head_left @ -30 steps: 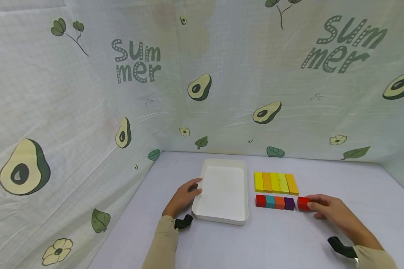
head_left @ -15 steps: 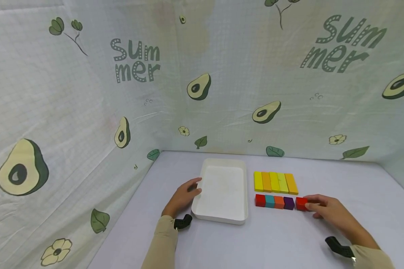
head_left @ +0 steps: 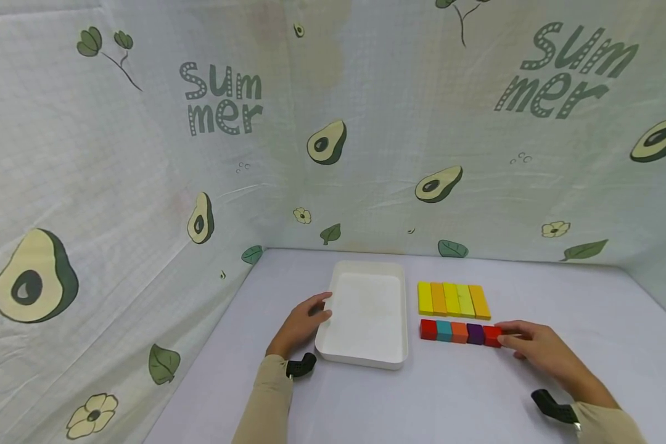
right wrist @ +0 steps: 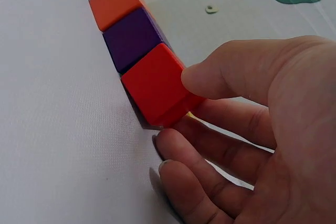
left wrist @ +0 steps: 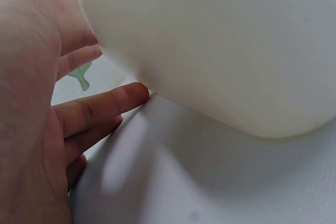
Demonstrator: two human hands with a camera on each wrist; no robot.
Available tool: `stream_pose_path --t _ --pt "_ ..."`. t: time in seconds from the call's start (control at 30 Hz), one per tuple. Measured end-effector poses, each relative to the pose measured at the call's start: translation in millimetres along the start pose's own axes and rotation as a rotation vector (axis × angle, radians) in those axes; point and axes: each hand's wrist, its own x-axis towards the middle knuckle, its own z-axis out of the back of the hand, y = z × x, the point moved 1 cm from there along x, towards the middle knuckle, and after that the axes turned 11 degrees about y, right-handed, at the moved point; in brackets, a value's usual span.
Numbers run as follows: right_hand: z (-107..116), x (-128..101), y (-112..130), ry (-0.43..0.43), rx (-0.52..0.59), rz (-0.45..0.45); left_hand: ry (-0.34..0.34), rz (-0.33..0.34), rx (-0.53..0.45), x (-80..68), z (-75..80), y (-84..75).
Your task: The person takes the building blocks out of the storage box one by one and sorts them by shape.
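My right hand pinches a red cube between thumb and fingers at the right end of a row of cubes. The red cube now touches the purple cube. Left of that lie an orange cube, a teal cube and another red cube. My left hand rests with fairly straight fingers against the left outer wall of a white tray, which holds nothing.
Behind the cubes, several long yellow and orange blocks lie side by side. The white tray sits left of them on a pale table. Cloth walls printed with avocados close in the back and both sides.
My right hand slid the red cube left until the gap to the purple cube closed. The left hand and tray stayed put.
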Motion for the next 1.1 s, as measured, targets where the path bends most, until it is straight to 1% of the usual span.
stream_pose_path --t 0.5,0.77,0.83,1.03,1.1 --pt "-2.3 0.5 0.2 -0.014 -0.06 0.008 -0.005 -0.004 0.004 4.8 -0.6 3.4" --pt "-3.5 4.6 -3.0 -0.026 -0.057 0.025 -0.001 -0.018 -0.012 8.7 1.9 4.9" --pt "-4.7 5.0 -4.0 -0.031 -0.056 0.024 0.0 -0.022 -0.009 7.6 1.6 6.3" --pt "-9.1 4.4 -6.2 -0.012 -0.035 -0.006 0.003 -0.002 -0.011 -2.5 -1.8 10.2" --pt "-10.0 3.5 -5.4 -0.01 -0.033 -0.005 -0.003 -0.006 -0.009 -4.4 -2.3 11.1"
